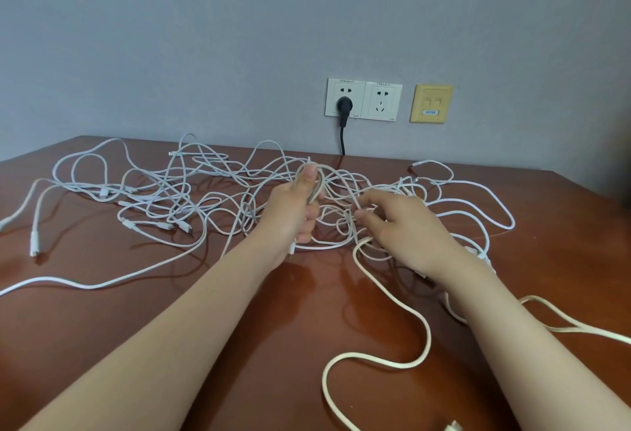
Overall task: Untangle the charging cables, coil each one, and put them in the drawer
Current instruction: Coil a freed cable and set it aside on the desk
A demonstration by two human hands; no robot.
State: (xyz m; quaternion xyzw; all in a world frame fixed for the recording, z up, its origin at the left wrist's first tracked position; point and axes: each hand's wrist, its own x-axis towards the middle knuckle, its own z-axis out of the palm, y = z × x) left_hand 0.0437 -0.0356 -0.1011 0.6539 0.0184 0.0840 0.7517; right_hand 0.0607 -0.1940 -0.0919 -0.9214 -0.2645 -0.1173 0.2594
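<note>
The left hand [297, 205] grips a few gathered loops [316, 178] of one cable, while the right hand [399, 229] pinches a strand [356, 205] in the tangle of white charging cables [191, 188] spread over the worktop [170, 328]. It is best to trace that strand and lift it over crossings, since pulling would likely tighten the knots, then feed the freed length into the loops. No drawer is in view.

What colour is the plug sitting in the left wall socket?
Black; the plug shows best in the head view.
</note>
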